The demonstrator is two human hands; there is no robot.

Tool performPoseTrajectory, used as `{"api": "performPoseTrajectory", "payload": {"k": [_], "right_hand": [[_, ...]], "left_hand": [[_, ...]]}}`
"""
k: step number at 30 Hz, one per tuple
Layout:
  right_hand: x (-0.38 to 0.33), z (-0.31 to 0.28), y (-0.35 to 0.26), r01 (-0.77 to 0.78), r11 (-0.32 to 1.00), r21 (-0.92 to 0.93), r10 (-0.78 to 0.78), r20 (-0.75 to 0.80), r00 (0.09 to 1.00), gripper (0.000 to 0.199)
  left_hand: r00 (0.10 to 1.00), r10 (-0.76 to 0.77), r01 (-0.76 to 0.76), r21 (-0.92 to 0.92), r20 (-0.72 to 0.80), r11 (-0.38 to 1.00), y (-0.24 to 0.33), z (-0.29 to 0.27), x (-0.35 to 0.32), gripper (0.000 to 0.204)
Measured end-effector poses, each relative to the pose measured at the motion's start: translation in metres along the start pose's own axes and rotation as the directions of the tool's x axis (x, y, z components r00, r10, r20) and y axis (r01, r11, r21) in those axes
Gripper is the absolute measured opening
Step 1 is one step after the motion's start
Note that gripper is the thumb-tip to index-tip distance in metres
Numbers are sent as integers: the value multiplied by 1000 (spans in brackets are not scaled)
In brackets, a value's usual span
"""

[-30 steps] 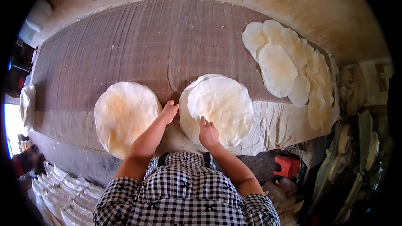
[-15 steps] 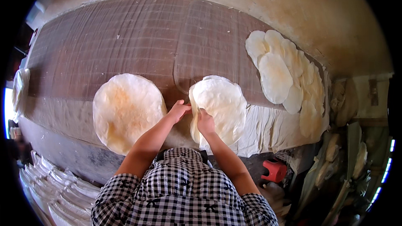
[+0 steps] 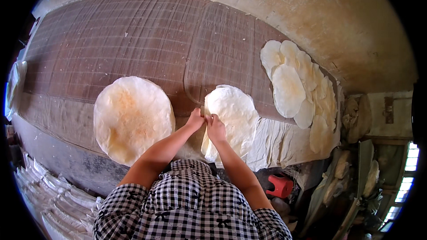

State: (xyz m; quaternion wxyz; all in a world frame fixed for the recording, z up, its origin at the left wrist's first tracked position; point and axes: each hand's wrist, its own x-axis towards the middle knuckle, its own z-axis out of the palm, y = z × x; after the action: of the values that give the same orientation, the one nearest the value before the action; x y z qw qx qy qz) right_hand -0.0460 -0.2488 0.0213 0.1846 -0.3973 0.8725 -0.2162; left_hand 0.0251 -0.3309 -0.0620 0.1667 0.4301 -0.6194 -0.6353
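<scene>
A stack of thin, pale round flatbreads [image 3: 233,122] lies in front of me, slightly right of centre, its left rim layered. At that rim my two hands almost touch. My left hand [image 3: 195,119] is closed, its fingertips pinching at the edge; the exact bit between them is too small to see. My right hand [image 3: 216,130] lies over the left side of the stack, with thumb and fingers closed on a flatbread's edge. To the left of my left forearm is a wider stack of flatbreads [image 3: 133,120], browned in patches, which neither hand touches.
Several overlapping flatbreads [image 3: 289,90] are spread at the far right of the brown mat-covered platform [image 3: 120,40]. A pale cloth [image 3: 275,140] covers its near right edge. Below stands a red stool [image 3: 280,186]. White plastic-wrapped bundles [image 3: 53,200] lie at lower left; a wall [image 3: 329,13] rises behind.
My left hand has moved slightly right and its fingers have closed in, coming next to my right hand at the stack's edge. The whole view has shifted a little.
</scene>
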Motion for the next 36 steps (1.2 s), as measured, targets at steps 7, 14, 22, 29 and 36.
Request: {"api": "performPoseTrajectory", "payload": {"k": [7, 14, 22, 29, 36], "right_hand": [[14, -28, -25, -122, 981, -148, 143, 136, 980, 33], [14, -65, 41, 158, 987, -26, -158, -8, 987, 44], [-22, -149, 0, 131, 949, 286, -146, 32, 989, 74], [-19, -166, 19, 60, 953, 296, -123, 198, 972, 60], [-34, -285, 75, -201, 743, 639, 79, 216, 973, 64]], "left_hand": [[999, -28, 28, -11, 22, 1000, 85, -19, -38, 31], [995, -97, 94, -114, -25, 989, 41, -32, -20, 30], [899, -182, 306, -275, 398, 912, 119, -37, -31, 38], [926, -90, 191, -249, 367, 950, 86, -21, -29, 44], [958, -201, 244, -215, 205, 945, 69, -23, -20, 38]]}}
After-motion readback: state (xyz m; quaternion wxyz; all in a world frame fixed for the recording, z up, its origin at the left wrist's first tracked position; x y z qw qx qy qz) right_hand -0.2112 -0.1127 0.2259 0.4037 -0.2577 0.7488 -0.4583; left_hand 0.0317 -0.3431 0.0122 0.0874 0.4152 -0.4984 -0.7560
